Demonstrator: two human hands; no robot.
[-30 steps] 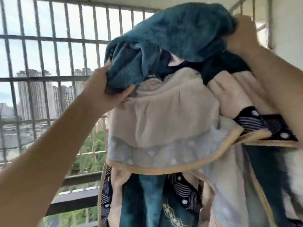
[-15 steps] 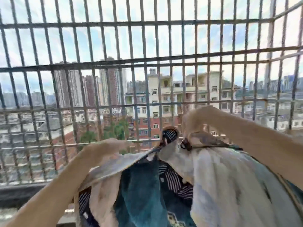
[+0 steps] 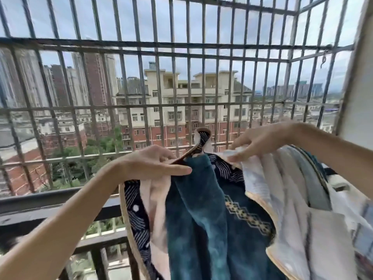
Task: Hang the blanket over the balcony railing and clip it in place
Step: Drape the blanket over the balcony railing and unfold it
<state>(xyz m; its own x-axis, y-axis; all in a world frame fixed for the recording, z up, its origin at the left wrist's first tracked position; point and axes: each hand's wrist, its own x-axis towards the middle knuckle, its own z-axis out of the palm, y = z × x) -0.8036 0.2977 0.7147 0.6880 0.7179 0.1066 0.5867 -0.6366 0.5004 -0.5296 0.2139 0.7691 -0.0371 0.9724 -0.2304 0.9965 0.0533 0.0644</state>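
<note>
A thick blanket (image 3: 205,215), teal with cream, navy-striped and tan-trimmed parts, hangs bunched in front of me at the lower middle and right. My left hand (image 3: 155,163) pinches its tan-trimmed edge at the left. My right hand (image 3: 260,141) grips a pale fold at the right. Between the hands a curled corner of the blanket (image 3: 202,138) sticks up. The dark balcony railing (image 3: 46,205) runs low at the left, and the blanket covers its right stretch. No clip is in sight.
A metal security grille (image 3: 173,45) of vertical and horizontal bars closes off the balcony ahead and above. A white wall (image 3: 357,93) stands at the right edge. Apartment blocks and trees lie beyond the bars.
A second ago both hands held the blanket bundled high near my face. It has come down to railing height, and the hands now hold its top edge, slightly further apart than half a second ago.
</note>
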